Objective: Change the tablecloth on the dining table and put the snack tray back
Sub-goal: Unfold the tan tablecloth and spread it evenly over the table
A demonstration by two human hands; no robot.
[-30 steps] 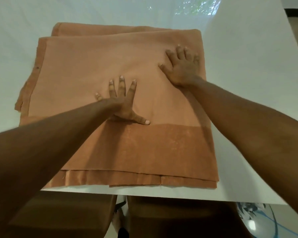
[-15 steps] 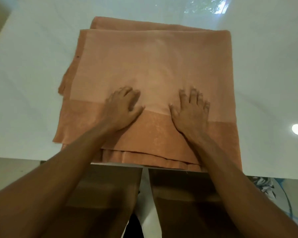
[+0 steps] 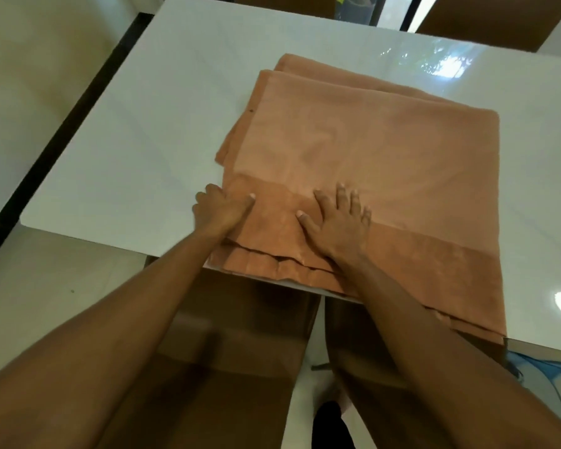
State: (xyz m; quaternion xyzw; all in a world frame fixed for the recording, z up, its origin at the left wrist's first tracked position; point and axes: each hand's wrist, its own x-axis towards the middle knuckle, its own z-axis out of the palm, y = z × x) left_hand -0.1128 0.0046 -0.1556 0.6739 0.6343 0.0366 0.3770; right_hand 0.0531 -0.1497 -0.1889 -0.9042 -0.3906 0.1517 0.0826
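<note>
Since the earlier frame, both hands are seen shifted toward the cloth's left side, and the cloth itself is now shown right of centre in the frame, with more of the white bench (image 3: 136, 131) exposed at left.

A folded orange-brown cloth (image 3: 386, 163) is laid flat on the bench, in several layers whose edges are stepped along the upper left and the lower edge. A darker band is seen across its lower part. Its lower right corner is carried slightly past the bench's near edge.

The left hand (image 3: 221, 210) is placed at the cloth's left edge, at centre-left of the frame. Its fingers are tucked at or under the edge layers while the thumb is pressed on top, so the edge appears to be pinched in the grip; how firmly cannot be told.

The right hand (image 3: 337, 222) is laid palm down on the darker band, just right of the left hand, with fingers spread wide and nothing held.

Two brown chairs (image 3: 240, 335) are seen below the bench's near edge, in the lower middle of the frame. Pale floor (image 3: 46, 286) is visible at lower left, and a dark strip is seen running diagonally along the bench's left side. A bright reflection is shown on the bench at upper right.
</note>
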